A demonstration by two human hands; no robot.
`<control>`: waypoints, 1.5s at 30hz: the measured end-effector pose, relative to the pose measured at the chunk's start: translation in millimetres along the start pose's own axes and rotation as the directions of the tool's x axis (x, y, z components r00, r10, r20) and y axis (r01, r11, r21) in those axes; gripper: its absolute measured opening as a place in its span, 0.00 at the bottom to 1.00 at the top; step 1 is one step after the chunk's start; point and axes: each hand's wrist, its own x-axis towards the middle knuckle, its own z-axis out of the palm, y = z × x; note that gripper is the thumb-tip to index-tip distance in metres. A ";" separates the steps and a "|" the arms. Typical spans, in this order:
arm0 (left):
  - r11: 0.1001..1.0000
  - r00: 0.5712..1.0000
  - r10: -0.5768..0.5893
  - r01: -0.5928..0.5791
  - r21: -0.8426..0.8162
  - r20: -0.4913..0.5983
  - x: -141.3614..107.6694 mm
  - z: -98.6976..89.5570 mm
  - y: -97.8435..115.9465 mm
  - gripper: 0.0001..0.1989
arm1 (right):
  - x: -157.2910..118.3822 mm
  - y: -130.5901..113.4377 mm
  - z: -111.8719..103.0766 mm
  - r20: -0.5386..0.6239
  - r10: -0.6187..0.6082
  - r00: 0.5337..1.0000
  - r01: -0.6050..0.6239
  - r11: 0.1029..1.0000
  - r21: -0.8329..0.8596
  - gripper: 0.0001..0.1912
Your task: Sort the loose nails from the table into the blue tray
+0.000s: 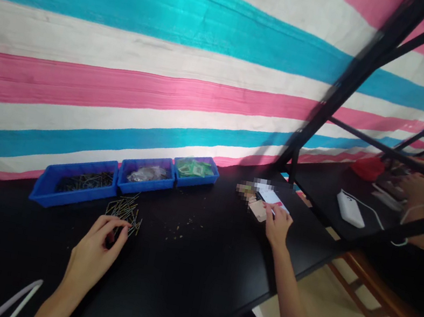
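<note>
My left hand point(101, 243) is over the near edge of a loose pile of thin metal pins point(125, 209), brass and silver in colour. Its thumb and index finger curve together and meet at the tips. Whatever may be between them is too small to make out. Over to the right, my right hand point(277, 227) touches a flat phone-like object point(271, 197) with a bright white surface, fingers partly stretched out. A beige flat piece point(258, 209) lies beside it. Part of this spot is blurred by pixels.
Along the back stand three blue bins: one with dark pins point(42, 189), one with clear bags point(122, 181), one with green packets point(192, 179). Small crumbs point(178, 232) dot the black table point(189, 286). At right, beyond a black frame point(338, 93), are a white device point(350, 209) and another person's hands.
</note>
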 end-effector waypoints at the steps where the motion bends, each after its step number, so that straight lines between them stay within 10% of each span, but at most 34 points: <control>1: 1.000 1.000 -0.005 0.005 0.005 0.001 0.0 -0.1 -0.4 0.12 | -0.1 0.0 -0.1 -0.005 0.002 1.000 -0.002 1.000 0.007 0.19; 45: 0.994 0.997 -0.074 0.076 0.076 -0.033 3.8 -4.2 -3.9 0.14 | 2.0 -2.0 -2.1 0.089 -0.050 0.995 0.042 0.995 0.085 0.16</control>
